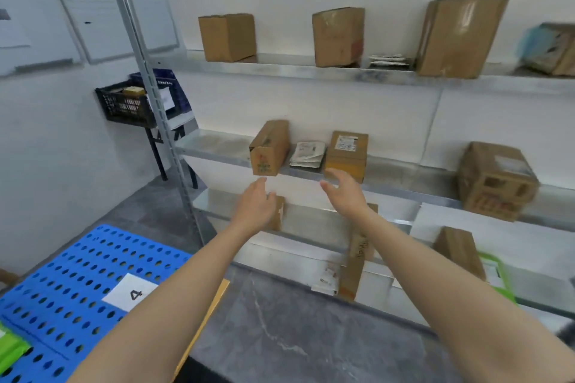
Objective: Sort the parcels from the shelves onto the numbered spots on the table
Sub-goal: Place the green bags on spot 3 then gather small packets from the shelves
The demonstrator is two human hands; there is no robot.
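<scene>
Cardboard parcels [269, 149] shelved, hands [255, 207] open

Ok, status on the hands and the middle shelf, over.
Both open and empty: left hand, right hand, in front of the middle shelf. The flat packet lies untouched between tall box and labelled box. Nothing between hands and parcels.

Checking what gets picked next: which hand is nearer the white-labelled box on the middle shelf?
Right. The right hand is at the lower front of the white-labelled box; the left hand is farther left, below the narrow box.
</scene>
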